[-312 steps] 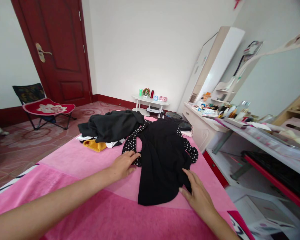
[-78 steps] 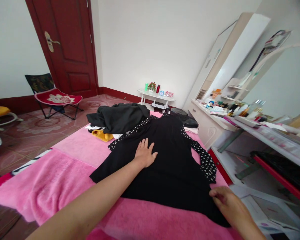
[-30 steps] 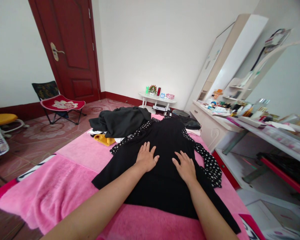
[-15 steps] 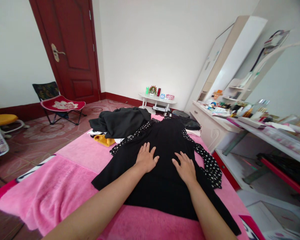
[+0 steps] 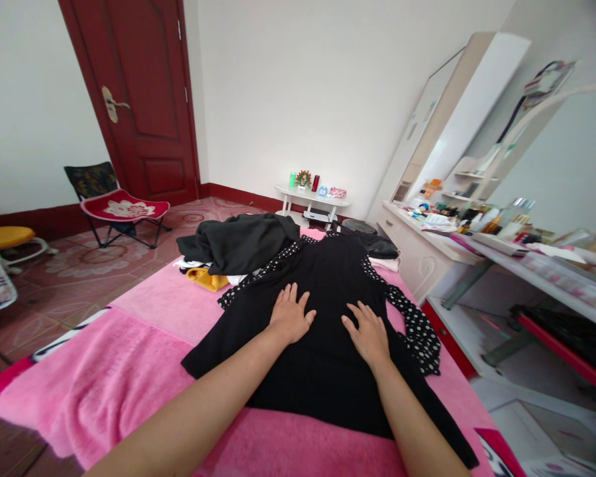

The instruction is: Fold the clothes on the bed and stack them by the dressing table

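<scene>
I see a black dress (image 5: 328,358) spread flat on a pink blanket (image 5: 129,371), filling the centre of the frame. Its long axis runs from the hem at the lower centre and lower right up to the neckline at the middle of the frame, straight away from me. Polka-dot sleeves (image 5: 417,324) fan out to each side.

My left hand (image 5: 291,315) rests palm down on the dress, just left of its midline, fingers spread wide and gripping nothing. My right hand (image 5: 370,331) lies the same way just right of the midline, flat and open, holding nothing. Both hands sit on the waist area, side by side and near each other, the left reaching slightly higher in the frame. The dress therefore lies directly beneath both palms, its upper half beyond the fingertips and its skirt back along my forearms.

Above and left of the dress is a heap of dark clothes (image 5: 238,242). A white dressing table (image 5: 417,248) stands at the right.
</scene>
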Demonstrator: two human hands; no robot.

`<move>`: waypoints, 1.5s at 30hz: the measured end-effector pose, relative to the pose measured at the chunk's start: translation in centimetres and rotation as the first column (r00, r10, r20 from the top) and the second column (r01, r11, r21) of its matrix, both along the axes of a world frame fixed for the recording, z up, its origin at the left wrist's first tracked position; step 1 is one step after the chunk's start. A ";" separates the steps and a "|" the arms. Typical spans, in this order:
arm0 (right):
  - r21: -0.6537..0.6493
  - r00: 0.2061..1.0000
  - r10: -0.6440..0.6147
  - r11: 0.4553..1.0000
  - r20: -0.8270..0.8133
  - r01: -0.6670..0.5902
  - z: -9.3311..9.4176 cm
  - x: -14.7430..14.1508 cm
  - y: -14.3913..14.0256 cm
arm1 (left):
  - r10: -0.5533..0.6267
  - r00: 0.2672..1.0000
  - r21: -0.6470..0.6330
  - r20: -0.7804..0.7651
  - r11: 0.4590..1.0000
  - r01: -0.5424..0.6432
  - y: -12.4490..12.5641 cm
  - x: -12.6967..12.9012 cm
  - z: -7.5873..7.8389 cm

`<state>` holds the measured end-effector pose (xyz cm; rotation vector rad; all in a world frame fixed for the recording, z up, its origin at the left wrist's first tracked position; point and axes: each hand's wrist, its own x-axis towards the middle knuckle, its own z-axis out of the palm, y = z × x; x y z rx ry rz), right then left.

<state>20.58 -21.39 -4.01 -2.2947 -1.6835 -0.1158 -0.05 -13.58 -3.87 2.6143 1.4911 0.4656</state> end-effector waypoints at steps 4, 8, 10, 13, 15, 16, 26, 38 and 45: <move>0.003 1.000 0.005 1.000 0.003 -0.005 0.0 0.0 0.0 | 0.000 1.000 -0.006 0.000 1.000 0.000 0.0 0.0 0.0; 0.006 1.000 0.007 1.000 -0.001 -0.007 0.0 0.0 0.0 | -0.002 1.000 0.002 0.006 1.000 0.002 0.0 0.0 -0.1; 0.008 1.000 0.006 1.000 0.001 -0.006 0.0 0.0 0.0 | 0.000 1.000 0.004 0.005 1.000 0.000 -0.1 0.0 0.0; 0.005 1.000 0.002 1.000 0.006 -0.002 0.0 0.0 0.0 | 0.007 1.000 0.001 -0.004 1.000 -0.007 -0.1 0.0 0.0; 0.002 1.000 0.000 1.000 0.009 0.000 0.0 -0.1 0.0 | 0.008 1.000 -0.002 -0.007 1.000 -0.008 0.0 0.0 0.0; -0.001 1.000 -0.001 1.000 0.009 0.001 0.0 -0.1 0.0 | 0.007 1.000 -0.002 -0.006 1.000 -0.007 0.0 0.0 0.0; 0.016 1.000 0.007 1.000 -0.004 -0.007 -0.1 0.0 0.1 | 0.000 1.000 0.004 0.007 1.000 0.000 0.0 0.0 -0.1; 0.028 1.000 0.017 0.999 0.003 -0.017 0.0 0.1 0.0 | -0.004 1.000 0.019 0.009 1.000 0.003 0.0 0.0 -0.1; 0.040 1.000 0.022 0.999 0.001 -0.022 -0.1 0.1 0.0 | 0.003 1.000 0.025 0.003 1.000 -0.003 0.1 0.1 -0.3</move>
